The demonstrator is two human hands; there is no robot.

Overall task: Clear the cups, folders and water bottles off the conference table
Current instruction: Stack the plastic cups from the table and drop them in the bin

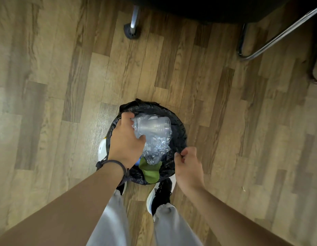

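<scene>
The left hand (126, 139) has its grip curled round clear plastic cups (152, 127), thumb on the near side and fingers on the far side, holding them tipped sideways above the open bin (180, 134). The arm reaches forward and down, a dark band (116, 163) round the wrist. The right hand (188, 166) pinches the black liner (172, 166) at the bin's right rim between thumb and curled fingers. Crumpled clear plastic (156, 150) and a green scrap (150, 172) lie inside. The bin stands on the wood floor (65, 86), just beyond the person's shoes (162, 194).
</scene>
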